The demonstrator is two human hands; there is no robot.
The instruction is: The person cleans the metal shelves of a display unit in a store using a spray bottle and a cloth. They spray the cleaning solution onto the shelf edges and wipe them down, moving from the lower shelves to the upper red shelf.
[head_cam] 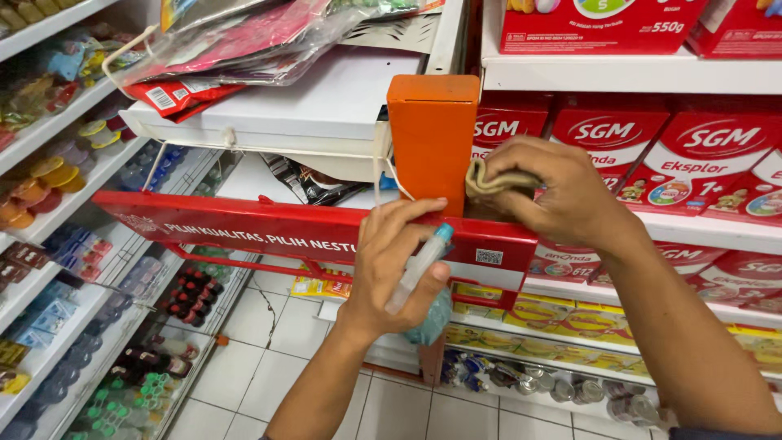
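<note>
My left hand [397, 269] grips a small clear spray bottle [418, 265] with a blue top, held against the red shelf-edge banner [244, 232]. My right hand [554, 191] presses a folded tan cloth [487, 181] against the side of an upright orange block [432, 138] fixed at the shelf end. Both hands are at the corner where two shelf units meet. A teal rounded shape [432, 318] hangs below my left hand, partly hidden.
Red boxes [611, 138] fill the shelves to the right, with yellow packs and tins [570, 383] lower down. At the left, shelves carry cups and dark bottles [183, 297]. Plastic packets [244, 41] lie on a white shelf top above. White floor tiles [269, 358] show below.
</note>
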